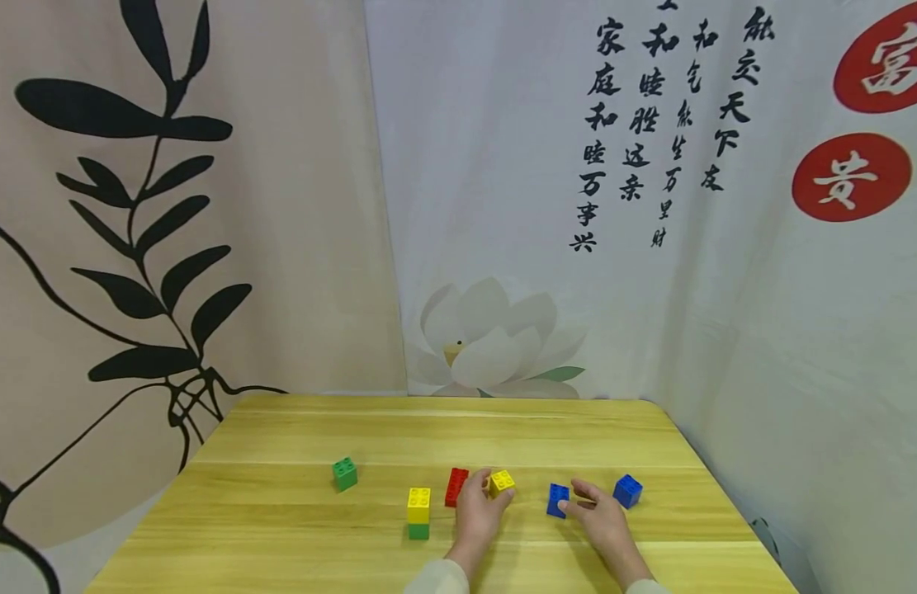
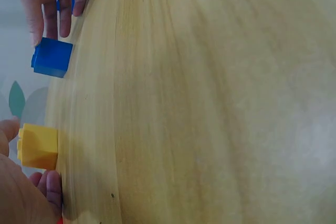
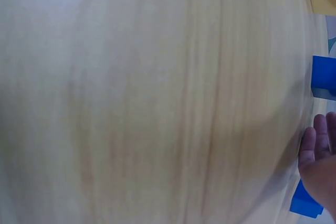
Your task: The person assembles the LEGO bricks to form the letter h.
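My left hand (image 1: 479,511) is around a yellow brick (image 1: 502,483), with its thumb by the near right edge and its forefinger by the left. In the left wrist view this yellow brick (image 2: 39,146) lies between the thumb and the loosely bent fingers (image 2: 52,187). A red brick (image 1: 456,487) lies just left of that hand. My right hand (image 1: 602,520) has its thumb at the edge of a blue brick (image 1: 558,500), its other fingers relaxed. Another blue brick (image 1: 627,491) lies right of it, partly hidden behind the right hand (image 3: 320,156) in its wrist view.
A yellow brick (image 1: 418,503) and a green one (image 1: 418,532) adjoin left of the hands, looking stacked. Farther left and back lies a single green brick (image 1: 344,474). The wooden table (image 1: 280,429) reaches back to printed wall hangings (image 1: 317,206).
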The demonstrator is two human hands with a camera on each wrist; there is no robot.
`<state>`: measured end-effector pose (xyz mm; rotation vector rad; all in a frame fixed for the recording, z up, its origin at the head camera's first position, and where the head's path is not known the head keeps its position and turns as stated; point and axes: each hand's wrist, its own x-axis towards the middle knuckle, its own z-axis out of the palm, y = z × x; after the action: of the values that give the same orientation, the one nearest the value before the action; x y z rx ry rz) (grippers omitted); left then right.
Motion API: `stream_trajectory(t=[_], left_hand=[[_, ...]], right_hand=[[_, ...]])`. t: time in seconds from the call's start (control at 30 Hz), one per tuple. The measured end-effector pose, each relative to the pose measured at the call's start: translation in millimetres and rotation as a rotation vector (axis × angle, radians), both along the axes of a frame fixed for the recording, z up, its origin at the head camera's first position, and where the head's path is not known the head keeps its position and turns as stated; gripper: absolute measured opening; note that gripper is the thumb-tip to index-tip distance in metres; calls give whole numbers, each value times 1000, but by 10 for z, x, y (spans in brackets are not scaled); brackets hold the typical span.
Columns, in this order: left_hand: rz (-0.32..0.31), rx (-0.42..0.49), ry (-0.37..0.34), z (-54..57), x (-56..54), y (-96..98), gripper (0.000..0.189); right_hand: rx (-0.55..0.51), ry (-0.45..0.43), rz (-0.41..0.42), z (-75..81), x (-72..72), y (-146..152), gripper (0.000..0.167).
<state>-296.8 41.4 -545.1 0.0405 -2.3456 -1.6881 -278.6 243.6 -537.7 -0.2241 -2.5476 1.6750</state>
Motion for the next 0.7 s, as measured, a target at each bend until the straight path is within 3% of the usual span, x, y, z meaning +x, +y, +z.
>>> stream_trajectory(t=[0.3,0.47,0.7], left_hand=[[-9,-72,20,-3,-41,-24,47],[-16,-88,33,5,-47,-41,39],[-85,-101,14,5,-45,-78,31]], right_hand=[[-25,32,14,-46,-22,-28,58],[-33,-2,12,-42,-29,-54,56],[12,23,17,-37,-21,-41,50]])
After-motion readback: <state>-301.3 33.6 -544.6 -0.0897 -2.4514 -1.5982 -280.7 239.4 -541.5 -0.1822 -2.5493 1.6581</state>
